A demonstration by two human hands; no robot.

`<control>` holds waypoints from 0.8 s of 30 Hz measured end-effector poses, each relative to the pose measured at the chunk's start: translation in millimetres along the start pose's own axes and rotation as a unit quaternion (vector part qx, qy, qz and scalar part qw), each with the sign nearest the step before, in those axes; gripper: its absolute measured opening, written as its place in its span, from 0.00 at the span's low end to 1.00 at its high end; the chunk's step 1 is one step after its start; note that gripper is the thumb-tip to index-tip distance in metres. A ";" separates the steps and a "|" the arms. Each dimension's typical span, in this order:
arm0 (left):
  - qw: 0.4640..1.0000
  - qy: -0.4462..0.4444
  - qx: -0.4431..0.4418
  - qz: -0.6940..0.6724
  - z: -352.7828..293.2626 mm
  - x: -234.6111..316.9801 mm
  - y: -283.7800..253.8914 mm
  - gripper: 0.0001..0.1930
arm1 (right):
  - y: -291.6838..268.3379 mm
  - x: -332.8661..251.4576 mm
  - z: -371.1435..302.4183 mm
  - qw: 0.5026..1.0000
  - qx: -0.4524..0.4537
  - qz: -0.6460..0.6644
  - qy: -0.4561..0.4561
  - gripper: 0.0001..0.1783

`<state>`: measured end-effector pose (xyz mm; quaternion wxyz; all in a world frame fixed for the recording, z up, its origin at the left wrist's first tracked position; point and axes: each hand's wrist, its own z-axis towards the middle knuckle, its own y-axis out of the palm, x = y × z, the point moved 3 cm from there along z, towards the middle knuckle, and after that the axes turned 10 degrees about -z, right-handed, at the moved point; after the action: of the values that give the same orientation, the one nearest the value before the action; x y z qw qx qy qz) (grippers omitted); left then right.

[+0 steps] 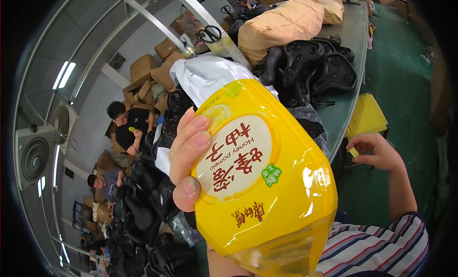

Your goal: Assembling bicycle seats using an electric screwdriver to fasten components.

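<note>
Close in front of me, my left hand (pixel 188 150) is wrapped round a large yellow plastic drink bottle (pixel 298 155) with a pale round label patch. The bottle is tilted, its clear tapering part toward the lower edge and its base away from me; it hides much of the table. Off to the right, my right hand (pixel 380 155) pinches a small yellow bottle cap (pixel 353 153) between thumb and fingers. Just beyond that hand stands a yellow ribbed surface (pixel 366 115), perhaps a stool seat.
Black moulded saddle-like parts (pixel 305 69) and a brown paper sack (pixel 281 26) lie on the table (pixel 350 48). A white bag (pixel 210 76) sits behind the bottle. Scissors (pixel 210 34) hang on a metal post. At left are a seated person (pixel 131 129), cartons (pixel 142 67) and more black parts.
</note>
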<state>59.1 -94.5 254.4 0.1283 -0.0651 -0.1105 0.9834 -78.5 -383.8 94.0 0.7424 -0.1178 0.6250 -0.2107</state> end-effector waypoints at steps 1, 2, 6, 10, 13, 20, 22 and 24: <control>1.000 -0.002 -0.001 0.002 1.2 0.3 -1.6 0.27 | 0.7 -1.4 0.8 1.000 -0.003 -0.001 -0.002 0.19; 1.000 -0.004 -0.002 0.004 2.1 1.4 -4.1 0.27 | 1.4 -2.2 1.6 1.000 -0.006 0.000 -0.006 0.19; 1.000 -0.015 -0.005 -0.008 2.2 -8.5 -10.5 0.26 | 1.4 -1.4 3.7 1.000 -0.005 -0.008 -0.009 0.19; 0.999 -0.025 -0.010 -0.020 0.1 -11.5 -17.9 0.25 | 1.2 -0.1 5.1 1.000 -0.005 -0.015 -0.015 0.19; 0.999 -0.033 -0.013 -0.028 -1.8 -12.2 -22.0 0.25 | 1.4 1.2 5.1 1.000 -0.004 -0.016 -0.018 0.19; 0.997 -0.058 -0.022 -0.050 -19.9 -0.6 0.4 0.23 | 1.2 1.9 -1.1 1.000 -0.005 -0.014 -0.012 0.18; 0.995 -0.074 -0.023 -0.063 -23.8 -4.3 -6.7 0.23 | -0.6 0.9 -4.3 0.999 0.003 -0.036 0.008 0.18; 0.993 -0.095 -0.022 -0.069 -26.3 -5.3 -12.8 0.22 | -3.1 -7.8 -5.8 0.999 -0.001 -0.042 -0.018 0.18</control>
<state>71.4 -78.6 232.6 0.1832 0.0334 -0.1483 0.9712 -85.7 -382.5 101.1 0.7442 -0.1482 0.6060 -0.2388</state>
